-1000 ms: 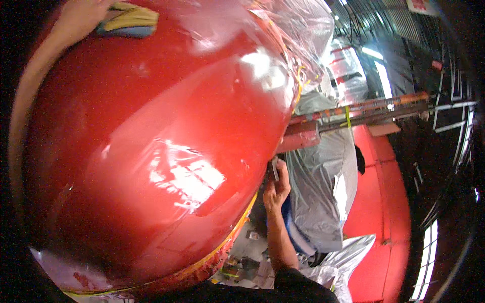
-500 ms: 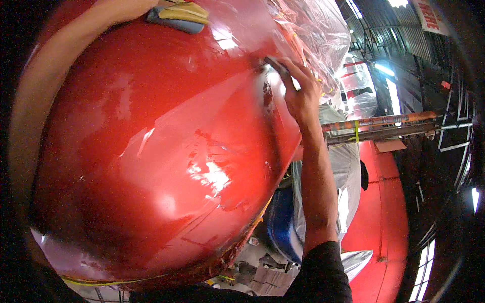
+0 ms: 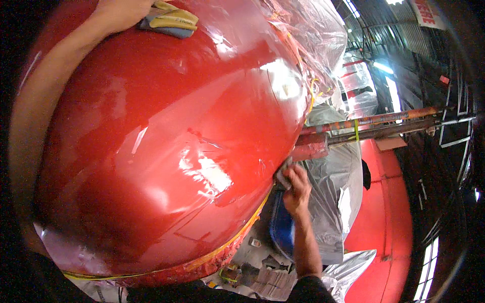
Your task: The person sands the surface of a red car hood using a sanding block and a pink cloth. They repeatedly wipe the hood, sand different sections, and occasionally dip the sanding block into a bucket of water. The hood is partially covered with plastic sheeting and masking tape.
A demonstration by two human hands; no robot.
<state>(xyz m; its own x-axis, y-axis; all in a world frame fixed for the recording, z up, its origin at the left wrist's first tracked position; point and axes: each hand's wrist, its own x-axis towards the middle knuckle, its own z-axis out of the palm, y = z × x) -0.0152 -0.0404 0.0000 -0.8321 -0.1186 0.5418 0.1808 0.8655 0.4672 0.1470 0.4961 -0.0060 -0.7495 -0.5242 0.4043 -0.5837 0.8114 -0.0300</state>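
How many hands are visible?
2: the left hand, upper left, at a folded yellow-and-grey cloth, partly cut off; the right hand, at the right edge of the red panel, gripping a grey pad.

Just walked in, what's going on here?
A person is working over a big, glossy red panel with both hands. The left hand holds a folded yellow and blue-grey cloth near the panel's far side. The right hand holds a small grey pad at the panel's right edge. Clear plastic sheeting lies beyond.
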